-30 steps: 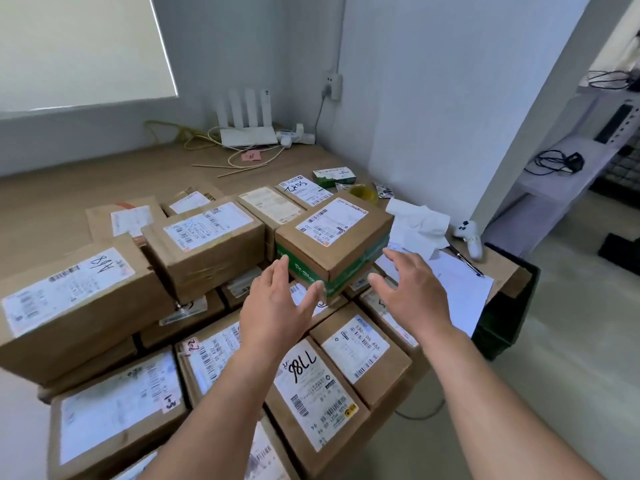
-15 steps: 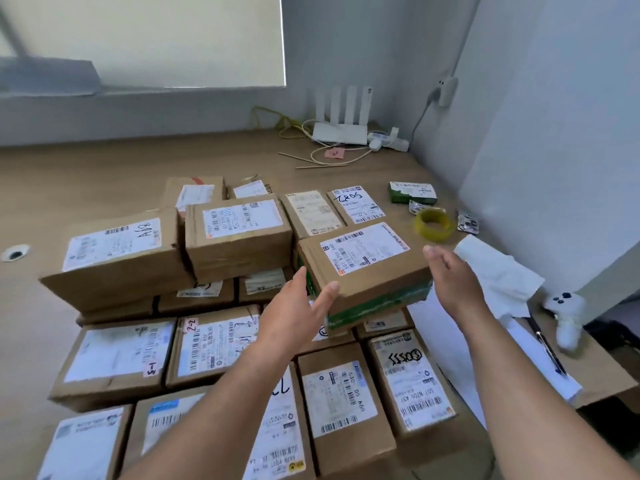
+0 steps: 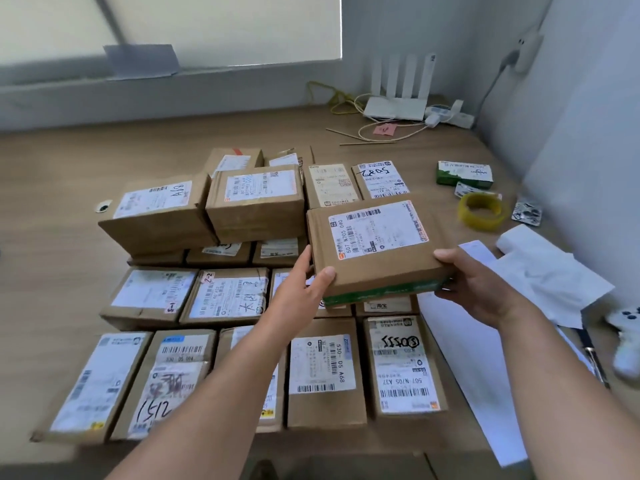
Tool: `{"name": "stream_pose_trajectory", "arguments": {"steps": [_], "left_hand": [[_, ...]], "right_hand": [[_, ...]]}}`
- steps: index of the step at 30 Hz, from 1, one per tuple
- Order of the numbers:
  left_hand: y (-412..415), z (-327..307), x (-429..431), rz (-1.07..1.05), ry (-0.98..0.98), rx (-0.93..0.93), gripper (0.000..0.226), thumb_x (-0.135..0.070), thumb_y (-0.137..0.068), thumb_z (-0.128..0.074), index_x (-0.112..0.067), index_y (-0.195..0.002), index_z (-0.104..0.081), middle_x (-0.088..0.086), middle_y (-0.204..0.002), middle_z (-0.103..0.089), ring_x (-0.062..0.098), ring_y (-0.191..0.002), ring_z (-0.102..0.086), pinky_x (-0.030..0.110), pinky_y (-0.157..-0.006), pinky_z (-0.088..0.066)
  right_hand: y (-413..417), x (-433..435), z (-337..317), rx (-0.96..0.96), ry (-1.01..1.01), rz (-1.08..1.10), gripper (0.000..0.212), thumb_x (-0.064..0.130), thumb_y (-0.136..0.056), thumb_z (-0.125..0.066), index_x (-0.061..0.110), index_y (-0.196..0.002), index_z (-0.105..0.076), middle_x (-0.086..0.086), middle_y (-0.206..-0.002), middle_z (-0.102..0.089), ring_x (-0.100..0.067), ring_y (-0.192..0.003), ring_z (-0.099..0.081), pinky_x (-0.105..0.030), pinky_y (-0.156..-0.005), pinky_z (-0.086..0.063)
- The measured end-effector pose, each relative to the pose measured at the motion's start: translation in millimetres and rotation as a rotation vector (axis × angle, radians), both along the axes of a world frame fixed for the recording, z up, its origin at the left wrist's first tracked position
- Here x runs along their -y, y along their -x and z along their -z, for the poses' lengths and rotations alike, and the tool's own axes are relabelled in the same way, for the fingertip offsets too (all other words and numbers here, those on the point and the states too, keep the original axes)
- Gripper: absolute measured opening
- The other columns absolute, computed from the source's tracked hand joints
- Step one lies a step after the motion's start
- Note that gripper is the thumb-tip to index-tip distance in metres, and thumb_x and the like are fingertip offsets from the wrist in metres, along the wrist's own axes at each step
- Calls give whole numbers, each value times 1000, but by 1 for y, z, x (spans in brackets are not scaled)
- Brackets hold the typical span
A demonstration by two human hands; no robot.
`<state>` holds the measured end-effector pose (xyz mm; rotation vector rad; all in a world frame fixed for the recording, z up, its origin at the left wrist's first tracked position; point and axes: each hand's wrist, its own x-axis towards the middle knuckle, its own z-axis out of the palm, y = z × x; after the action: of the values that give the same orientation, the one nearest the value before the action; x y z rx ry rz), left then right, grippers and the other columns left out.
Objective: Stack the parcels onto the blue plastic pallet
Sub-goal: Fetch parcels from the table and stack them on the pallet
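A flat brown parcel with green tape along its lower edge (image 3: 374,258) and a white label on top is held between both hands. My left hand (image 3: 304,289) grips its near left corner, thumb on top. On its right edge is my right hand (image 3: 474,282). The parcel sits over other parcels, tilted slightly. Several more brown cardboard parcels lie on the wooden table (image 3: 69,202): a near row (image 3: 325,375), a middle row (image 3: 225,296), and two taller ones stacked behind (image 3: 256,202). No blue pallet is in view.
To the right lie white paper sheets (image 3: 540,271), a yellow tape roll (image 3: 483,211), a green box (image 3: 465,173), blister packs (image 3: 526,213), a pen (image 3: 594,358) and a white controller (image 3: 628,337). A router with cables (image 3: 398,102) stands at the back by the wall.
Both hands went from open in front of the green-taped parcel to closed on its two sides. My view has shifted left and down over the table.
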<state>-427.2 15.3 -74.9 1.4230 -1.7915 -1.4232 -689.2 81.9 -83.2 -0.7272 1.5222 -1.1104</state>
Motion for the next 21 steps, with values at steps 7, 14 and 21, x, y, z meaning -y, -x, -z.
{"name": "stream_pose_trajectory", "arguments": {"steps": [7,14,21], "left_hand": [[-12,-8,-20,-13,64,-56,57,-28,-100,-44,-39,-150,-18,-13,-134,-52,2,-112,-55,24,-96,-46],[-60,-21,-20,-5,161,-41,62,-40,-95,-49,-39,-149,-19,-9,-137,-50,3,-117,-54,35,-101,-47],[-149,-41,-18,-210,297,50,69,-54,-86,-42,-32,-149,-24,-5,-146,-42,2,-126,-42,25,-103,-36]], "right_hand": [[5,-7,7,-81,192,-131,72,47,-57,-68,45,-128,-52,7,-114,-69,-17,-103,-64,-37,-87,-48],[-41,-9,-1,-67,304,-103,54,35,-68,-63,42,-121,-58,4,-105,-72,-17,-94,-68,-41,-87,-52],[-112,9,-24,-119,326,-191,79,53,-56,-63,40,-133,-51,6,-112,-70,-14,-100,-67,-38,-84,-51]]}}
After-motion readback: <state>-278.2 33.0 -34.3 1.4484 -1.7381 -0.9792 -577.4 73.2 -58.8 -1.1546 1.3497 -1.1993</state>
